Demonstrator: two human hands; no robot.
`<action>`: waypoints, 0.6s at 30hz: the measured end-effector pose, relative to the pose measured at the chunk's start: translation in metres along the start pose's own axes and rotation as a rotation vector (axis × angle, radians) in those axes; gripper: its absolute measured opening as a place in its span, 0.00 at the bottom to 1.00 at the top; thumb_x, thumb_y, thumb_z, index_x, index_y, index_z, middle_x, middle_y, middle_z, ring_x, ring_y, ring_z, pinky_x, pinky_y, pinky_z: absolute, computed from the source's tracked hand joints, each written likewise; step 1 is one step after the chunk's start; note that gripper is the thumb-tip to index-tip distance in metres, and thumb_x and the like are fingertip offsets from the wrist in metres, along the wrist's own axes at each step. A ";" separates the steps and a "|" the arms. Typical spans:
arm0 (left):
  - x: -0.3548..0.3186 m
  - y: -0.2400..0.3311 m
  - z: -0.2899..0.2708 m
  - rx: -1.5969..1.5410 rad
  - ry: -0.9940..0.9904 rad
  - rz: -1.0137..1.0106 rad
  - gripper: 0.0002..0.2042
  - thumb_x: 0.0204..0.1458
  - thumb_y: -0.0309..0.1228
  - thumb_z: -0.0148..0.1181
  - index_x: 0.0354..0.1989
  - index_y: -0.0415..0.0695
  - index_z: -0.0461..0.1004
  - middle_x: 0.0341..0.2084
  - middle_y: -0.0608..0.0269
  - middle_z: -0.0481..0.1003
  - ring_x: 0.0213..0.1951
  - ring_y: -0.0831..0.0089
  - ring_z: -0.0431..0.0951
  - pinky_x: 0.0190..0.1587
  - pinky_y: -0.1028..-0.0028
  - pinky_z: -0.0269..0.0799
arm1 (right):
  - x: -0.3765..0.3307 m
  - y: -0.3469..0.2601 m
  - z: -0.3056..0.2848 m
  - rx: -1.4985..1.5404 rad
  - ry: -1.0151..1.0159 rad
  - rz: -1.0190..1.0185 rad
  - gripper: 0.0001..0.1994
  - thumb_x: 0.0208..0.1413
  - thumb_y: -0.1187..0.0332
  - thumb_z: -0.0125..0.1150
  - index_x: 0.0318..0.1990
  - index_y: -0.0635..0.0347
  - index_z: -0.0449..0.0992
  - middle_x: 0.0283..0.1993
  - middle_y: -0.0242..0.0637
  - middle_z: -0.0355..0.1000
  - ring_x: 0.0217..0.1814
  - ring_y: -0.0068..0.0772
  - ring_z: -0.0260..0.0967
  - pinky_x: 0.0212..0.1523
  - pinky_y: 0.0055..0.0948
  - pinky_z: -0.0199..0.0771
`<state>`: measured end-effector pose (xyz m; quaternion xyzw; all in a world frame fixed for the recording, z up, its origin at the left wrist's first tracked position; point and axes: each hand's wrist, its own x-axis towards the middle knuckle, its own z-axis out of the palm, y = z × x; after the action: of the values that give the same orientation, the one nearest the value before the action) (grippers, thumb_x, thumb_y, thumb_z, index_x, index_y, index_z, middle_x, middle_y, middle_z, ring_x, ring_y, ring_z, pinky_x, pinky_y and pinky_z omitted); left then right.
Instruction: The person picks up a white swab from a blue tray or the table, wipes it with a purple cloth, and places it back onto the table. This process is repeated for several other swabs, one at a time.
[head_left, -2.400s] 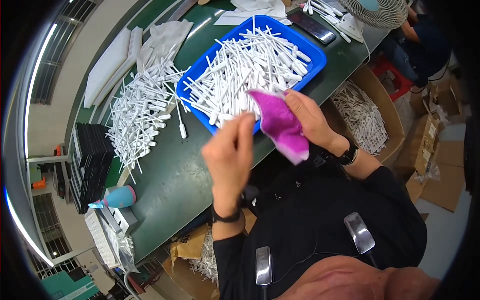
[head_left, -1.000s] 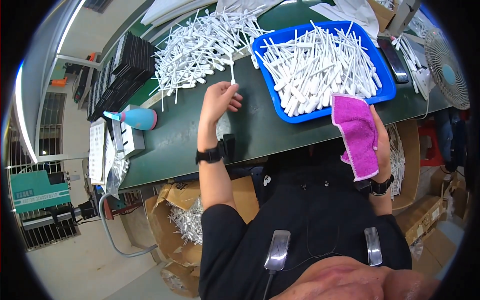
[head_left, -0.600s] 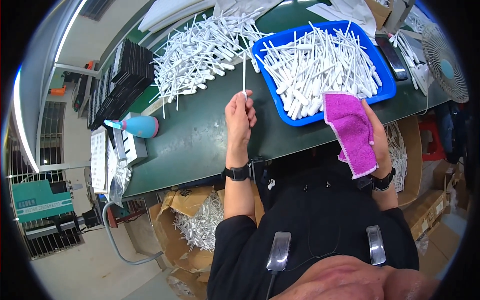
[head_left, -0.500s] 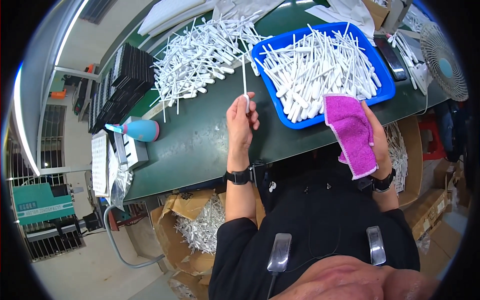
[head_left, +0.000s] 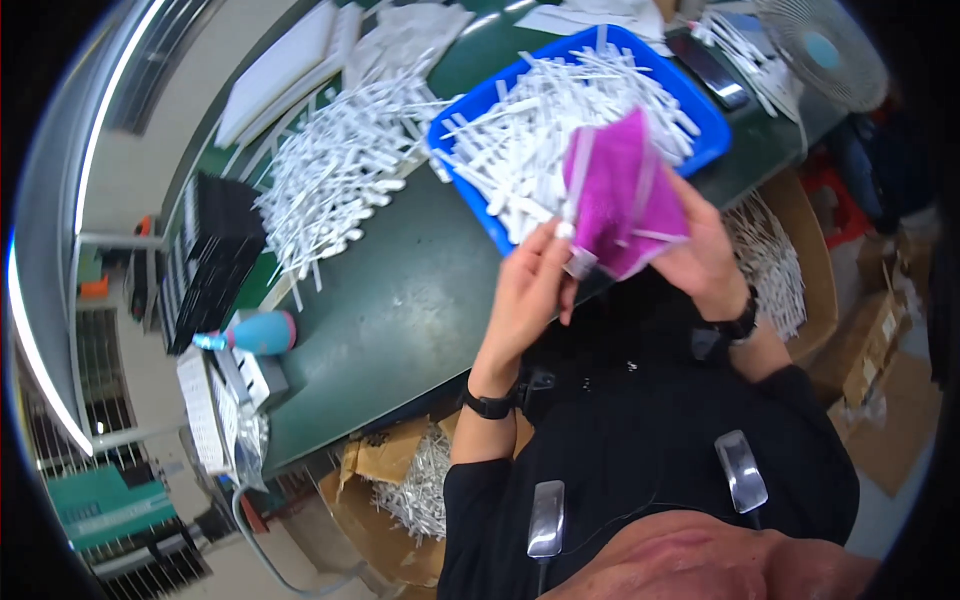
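My left hand [head_left: 525, 290] pinches a white plastic stick [head_left: 565, 230] whose thick rounded end shows between thumb and fingers. The rest of that stick is hidden by the cloth and blur. My right hand [head_left: 708, 250] grips a purple cloth [head_left: 640, 205] with a pale edge, draped over the near side of a blue tray [head_left: 715, 135]. The stick touches or nearly touches the cloth's left edge. Inside the tray lies a heap of similar white sticks [head_left: 560, 130]. Another loose pile of white sticks [head_left: 340, 175] spreads on the green table [head_left: 385, 320], left of the tray.
Stacked black trays [head_left: 215, 250] and a blue-pink spray bottle [head_left: 262, 333] stand at the table's left. A phone [head_left: 708, 72] and a fan [head_left: 820, 50] are at the far right. Cardboard boxes of sticks sit below, at left [head_left: 345, 510] and right [head_left: 815, 290].
My left hand has brought the upright stick right and down, next to the cloth. My right hand has drawn the cloth left toward it. The whole view has shifted and turned.
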<state>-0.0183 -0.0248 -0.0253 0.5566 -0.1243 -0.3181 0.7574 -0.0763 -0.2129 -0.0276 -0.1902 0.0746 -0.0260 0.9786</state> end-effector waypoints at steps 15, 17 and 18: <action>0.026 -0.047 0.049 1.095 0.110 0.651 0.15 0.57 0.37 0.52 0.27 0.36 0.67 0.13 0.56 0.68 0.11 0.70 0.66 0.14 0.72 0.60 | -0.001 0.012 -0.018 -1.072 0.182 -0.501 0.14 0.64 0.63 0.46 0.48 0.63 0.67 0.36 0.27 0.68 0.37 0.14 0.63 0.39 0.16 0.65; 0.018 -0.035 0.046 1.166 0.006 0.602 0.14 0.56 0.36 0.54 0.27 0.35 0.69 0.13 0.53 0.68 0.11 0.69 0.67 0.16 0.70 0.61 | -0.007 0.010 -0.021 -1.085 0.084 -0.369 0.13 0.63 0.65 0.47 0.49 0.64 0.67 0.38 0.27 0.68 0.39 0.14 0.62 0.41 0.16 0.65; 0.015 -0.022 0.047 1.226 -0.124 0.557 0.14 0.54 0.35 0.55 0.26 0.34 0.70 0.13 0.51 0.68 0.12 0.67 0.68 0.17 0.69 0.61 | -0.011 0.009 -0.026 -1.070 0.123 -0.428 0.13 0.63 0.66 0.47 0.49 0.65 0.67 0.39 0.26 0.68 0.40 0.13 0.62 0.42 0.16 0.65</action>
<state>-0.0404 -0.0742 -0.0317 0.8135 -0.4643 -0.0143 0.3498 -0.0908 -0.2137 -0.0535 -0.6676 0.0940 -0.1931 0.7129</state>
